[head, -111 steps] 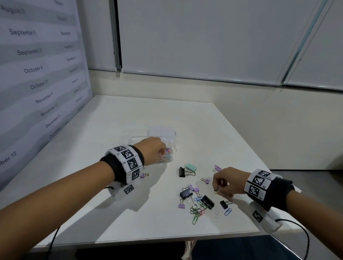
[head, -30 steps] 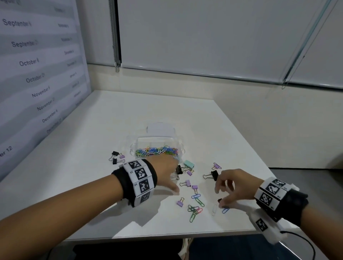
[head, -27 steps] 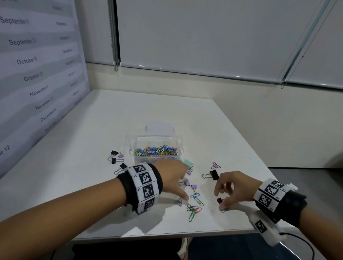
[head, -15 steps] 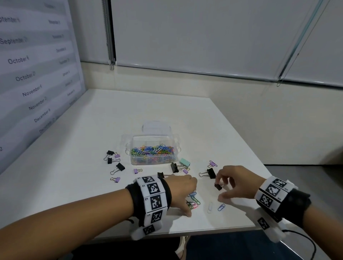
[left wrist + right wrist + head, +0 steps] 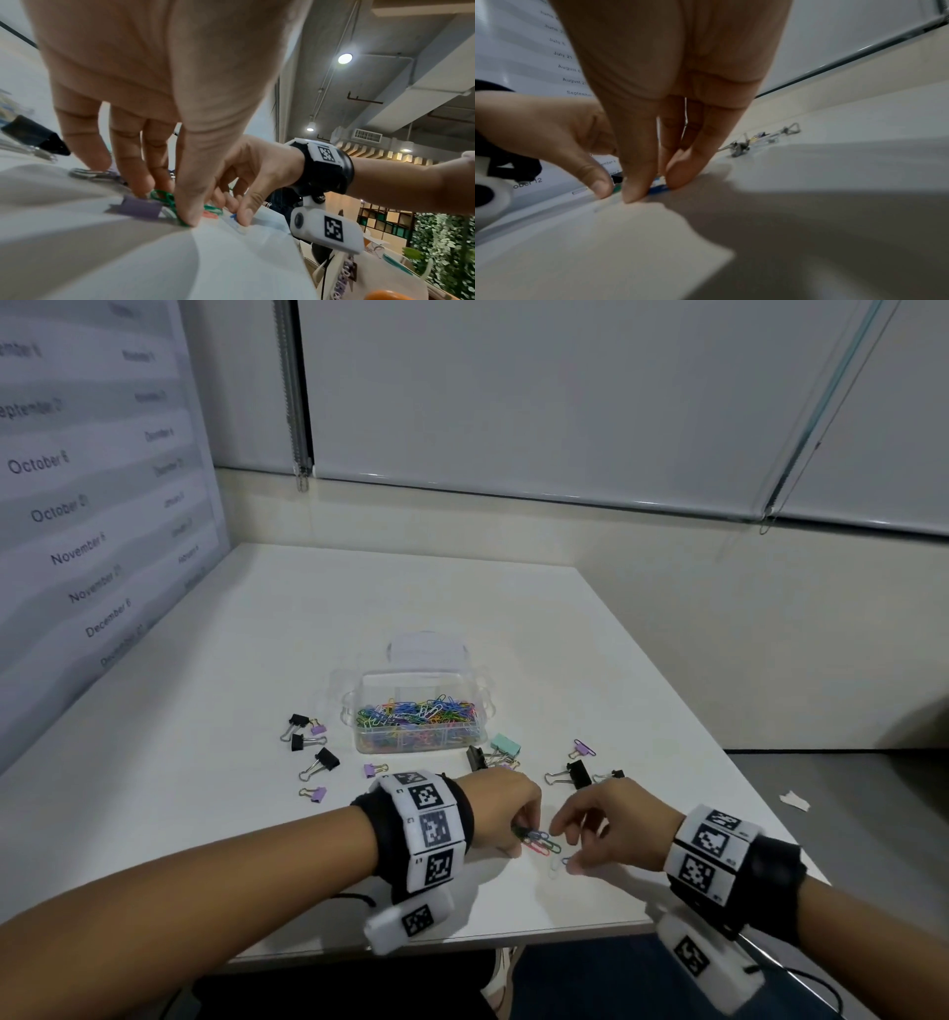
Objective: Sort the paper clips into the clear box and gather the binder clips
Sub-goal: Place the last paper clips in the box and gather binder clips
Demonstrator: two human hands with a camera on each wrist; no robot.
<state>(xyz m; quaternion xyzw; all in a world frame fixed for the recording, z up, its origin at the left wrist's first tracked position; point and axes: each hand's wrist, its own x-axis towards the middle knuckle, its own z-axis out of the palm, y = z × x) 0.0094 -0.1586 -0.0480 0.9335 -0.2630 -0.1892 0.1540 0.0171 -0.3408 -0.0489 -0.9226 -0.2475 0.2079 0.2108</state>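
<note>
The clear box (image 5: 359,711) holds several coloured paper clips. In front of it my left hand (image 5: 515,839) pinches a small heap of loose paper clips (image 5: 542,845) on the table. In the left wrist view its thumb and fingers (image 5: 187,211) close on green clips (image 5: 164,198) beside a purple binder clip (image 5: 141,207). My right hand (image 5: 565,851) pinches a blue paper clip (image 5: 658,189) flat on the table; a white paper clip (image 5: 553,869) lies beside it. Black and purple binder clips (image 5: 326,758) lie left of the box; a mint one (image 5: 506,744) and black ones (image 5: 577,773) lie to its right.
The box lid (image 5: 426,647) lies behind the box. The table's front edge (image 5: 462,940) runs just below my wrists and its right edge is close to my right wrist. A scrap of paper (image 5: 793,799) lies on the floor at the right.
My right hand has set down the small black binder clip it held and dropped onto the blue paper clip. My left hand has stayed on the loose paper clips, closing its fingers on them.
</note>
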